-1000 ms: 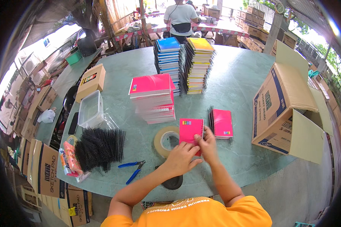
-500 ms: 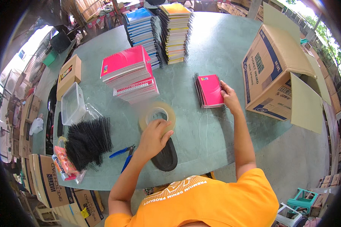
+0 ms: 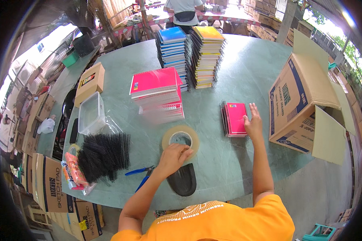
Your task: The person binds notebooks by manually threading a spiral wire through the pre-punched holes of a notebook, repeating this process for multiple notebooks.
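- Since half a second ago your hands have barely shifted: your left hand [image 3: 173, 157] stays on the tape roll [image 3: 180, 138] and your right hand [image 3: 253, 122] on the small pink notebooks [image 3: 234, 118].
- Head view: your left fingers curl over the roll's near rim, steadying it flat on the tabletop [image 3: 245, 68]; your right fingers lie spread, pressing the stack down.
- Around you: black spiral coils [image 3: 103, 154], blue pliers [image 3: 141, 174], a clear tub [image 3: 91, 113], taller notebook stacks [image 3: 189, 56]; the open cardboard box [image 3: 299, 102] crowds your right.

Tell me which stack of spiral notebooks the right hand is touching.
The right hand rests on the small pink stack lying alone beside the cardboard box. It is the lowest stack; the bigger pink stack and two tall stacks stand farther away.
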Available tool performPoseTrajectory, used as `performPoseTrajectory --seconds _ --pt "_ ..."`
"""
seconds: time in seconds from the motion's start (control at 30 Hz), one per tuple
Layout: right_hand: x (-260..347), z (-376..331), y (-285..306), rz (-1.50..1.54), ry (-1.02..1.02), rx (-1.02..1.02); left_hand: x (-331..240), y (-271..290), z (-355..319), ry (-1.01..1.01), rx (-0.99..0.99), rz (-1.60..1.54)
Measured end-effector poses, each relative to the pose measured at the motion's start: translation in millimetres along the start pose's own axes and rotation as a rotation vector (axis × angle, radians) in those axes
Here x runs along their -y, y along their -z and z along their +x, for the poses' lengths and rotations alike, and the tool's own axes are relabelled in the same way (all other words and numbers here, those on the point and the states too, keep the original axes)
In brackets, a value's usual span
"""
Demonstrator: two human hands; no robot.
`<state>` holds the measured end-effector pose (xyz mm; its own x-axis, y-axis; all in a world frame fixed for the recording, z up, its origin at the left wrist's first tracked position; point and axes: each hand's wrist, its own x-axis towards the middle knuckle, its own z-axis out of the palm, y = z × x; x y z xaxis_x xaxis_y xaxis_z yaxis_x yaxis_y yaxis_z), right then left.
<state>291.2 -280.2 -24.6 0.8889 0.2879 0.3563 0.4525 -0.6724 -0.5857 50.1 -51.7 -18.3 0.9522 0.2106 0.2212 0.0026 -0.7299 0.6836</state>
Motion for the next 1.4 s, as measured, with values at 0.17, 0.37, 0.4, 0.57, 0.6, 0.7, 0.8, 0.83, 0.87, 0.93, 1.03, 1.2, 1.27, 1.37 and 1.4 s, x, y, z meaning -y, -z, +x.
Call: performPoseTrajectory --seconds 0.17,0.37,0.4,0.57,0.6,0.7,0.8,0.83,0.87,0.93,1.03,1.2,1.27,1.37,1.4 --pt "24.6 -5.7 -9.0 0.087 0.169 -0.122 -0.8 -21.0 15.3 0.041 -0.152 0.157" --pt "83.8 -47.3 -33.5 0.507 0.471 -0.085 10.1 -35.8 12.4 -0.068 -0.283 0.288" --pt "81.9 -59.9 -48.8 0.538 0.462 -0.038 9.3 -36.0 13.0 -0.073 -0.297 0.283" --pt "66.9 -82.8 -97.7 0.626 0.24 0.213 -3.1 -27.3 7.8 0.099 -0.231 0.216" --pt "71.1 -79.1 -100.0 0.664 0.21 0.238 -11.1 -22.9 12.2 0.188 -0.197 0.166" --pt "21.0 -78.8 -166.8 0.07 -0.099 -0.096 -127.3 -18.2 54.6 -0.491 -0.052 -0.01" --pt "42.0 -84.8 -122.4 0.378 -0.06 0.188 -261.2 29.0 57.4 -0.959 -0.065 0.123" --pt "54.9 -76.2 -97.6 0.602 0.029 0.296 -287.1 32.4 53.4 -1.003 -0.063 0.073" --pt "54.5 -75.6 -110.5 0.635 0.192 0.187 -306.9 32.6 49.8 -1.069 -0.059 0.022" --pt "64.1 -68.1 -115.3 0.779 0.164 0.215 -321.7 36.9 56.0 -1.209 0.548 0.094" --pt "60.4 -71.1 -106.8 0.782 0.155 0.215 -309.5 35.8 66.9 -1.126 1.181 -0.159" --pt "48.9 -72.2 -94.8 0.776 0.108 0.228 -317.0 56.0 41.8 -1.139 1.269 -0.263" --pt "51.8 -75.0 -103.7 0.797 0.076 0.25 -301.8 34.7 47.9 -1.177 0.977 -0.315" --pt "47.8 -77.3 -90.2 0.7 -0.053 0.441 -242.4 25.1 75.1 -0.952 0.226 0.239" --pt "52.6 -76.7 -88.5 0.703 -0.047 0.451 -210.3 24.0 77.5 -0.823 0.246 0.218"
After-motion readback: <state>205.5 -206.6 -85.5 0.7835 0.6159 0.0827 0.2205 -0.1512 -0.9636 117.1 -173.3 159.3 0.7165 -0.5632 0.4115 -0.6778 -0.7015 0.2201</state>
